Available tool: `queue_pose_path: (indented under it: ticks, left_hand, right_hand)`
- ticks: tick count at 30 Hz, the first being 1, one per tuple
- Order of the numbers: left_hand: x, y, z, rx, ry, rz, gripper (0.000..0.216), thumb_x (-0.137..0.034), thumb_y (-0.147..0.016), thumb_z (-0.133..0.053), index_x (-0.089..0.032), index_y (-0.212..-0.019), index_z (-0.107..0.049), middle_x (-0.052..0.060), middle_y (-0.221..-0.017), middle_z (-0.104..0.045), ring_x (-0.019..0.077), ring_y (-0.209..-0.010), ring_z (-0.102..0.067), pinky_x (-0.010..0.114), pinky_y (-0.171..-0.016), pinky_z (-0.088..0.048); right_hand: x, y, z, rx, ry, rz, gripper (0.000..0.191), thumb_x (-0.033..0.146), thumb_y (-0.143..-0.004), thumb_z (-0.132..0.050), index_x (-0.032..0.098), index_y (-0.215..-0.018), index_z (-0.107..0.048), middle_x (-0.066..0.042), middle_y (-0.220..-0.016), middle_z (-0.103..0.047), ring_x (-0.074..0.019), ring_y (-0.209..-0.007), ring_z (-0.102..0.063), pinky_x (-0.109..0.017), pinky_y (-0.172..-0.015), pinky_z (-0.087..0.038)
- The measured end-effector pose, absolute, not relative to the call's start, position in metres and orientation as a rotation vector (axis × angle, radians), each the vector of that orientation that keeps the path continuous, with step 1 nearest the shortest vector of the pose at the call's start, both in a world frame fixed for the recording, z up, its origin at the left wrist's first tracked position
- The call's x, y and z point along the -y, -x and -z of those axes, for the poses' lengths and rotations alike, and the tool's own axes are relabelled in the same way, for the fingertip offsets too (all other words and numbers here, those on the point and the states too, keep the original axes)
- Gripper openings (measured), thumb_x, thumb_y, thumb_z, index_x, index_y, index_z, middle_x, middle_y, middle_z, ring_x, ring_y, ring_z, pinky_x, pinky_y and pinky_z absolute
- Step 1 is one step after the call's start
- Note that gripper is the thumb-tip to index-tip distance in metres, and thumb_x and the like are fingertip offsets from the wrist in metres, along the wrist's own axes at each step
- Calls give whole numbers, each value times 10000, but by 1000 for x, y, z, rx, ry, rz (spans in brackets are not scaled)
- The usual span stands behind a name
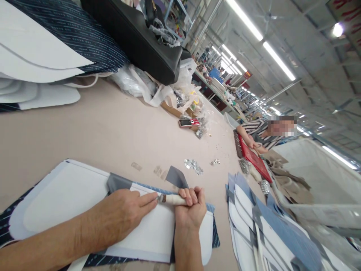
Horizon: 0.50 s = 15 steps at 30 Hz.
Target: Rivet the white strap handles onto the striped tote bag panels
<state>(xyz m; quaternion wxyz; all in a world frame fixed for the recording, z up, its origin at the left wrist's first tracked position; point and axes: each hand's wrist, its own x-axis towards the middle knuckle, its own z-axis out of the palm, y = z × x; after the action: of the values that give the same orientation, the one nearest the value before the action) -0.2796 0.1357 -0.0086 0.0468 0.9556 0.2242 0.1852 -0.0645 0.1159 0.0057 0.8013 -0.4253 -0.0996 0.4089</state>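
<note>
A panel piece [84, 190] with a white backing and dark blue patterned cloth at its edges lies on the table in front of me. My right hand [191, 207] is wrapped round a hand tool [175, 199] with a pale, wrapped-looking handle and a short metal end pointing left. Over the panel, my left hand [124, 212] has its index and middle fingers reaching to that metal end. Its other fingers are curled, the thumb is hidden, and anything pinched there is too small to make out. Grey strips [120, 183] cross the panel.
Small silver discs [193, 166] and metal bits [215, 162] lie beyond my right hand. A phone [188, 123], plastic bags [135, 81] and a black bag [138, 41] are farther back. Stacked panels [270, 226] lie right. A person [262, 131] sits at the far side beside a red bag [255, 160].
</note>
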Motion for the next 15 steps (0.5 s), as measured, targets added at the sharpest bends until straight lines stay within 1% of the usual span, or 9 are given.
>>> queue_pose_path:
  ticks: [3, 9, 15]
  left_hand:
    - [-137, 280, 7, -649, -2932, -574, 429, -51, -900, -492, -172, -1278, -655, 67, -1304, -711, 173, -784, -695, 329, -678, -532]
    - [-140, 279, 0, -608, -2921, -614, 462, 11, -864, -429, -147, -1210, -692, 88, -1273, -728, 194, -746, -703, 352, -650, -548]
    - [-140, 280, 2, -577, -2858, -600, 430, -28, -892, -441, -130, -1237, -676, 125, -1300, -711, 199, -783, -721, 332, -670, -578]
  right_hand:
    - [-116, 67, -8, 211, 931, -861, 293, 413, -865, -687, 229, -740, -497, 162, -488, -187, -73, -415, -130, -206, -472, -352]
    - [-117, 70, -13, 262, 968, -822, 316, 442, -871, -695, 231, -736, -502, 160, -500, -154, -72, -427, -99, -193, -468, -345]
    - [-122, 94, -33, 479, 968, -807, 314, 465, -952, -604, 246, -740, -529, 154, -492, -137, -70, -383, -77, -189, -416, -310]
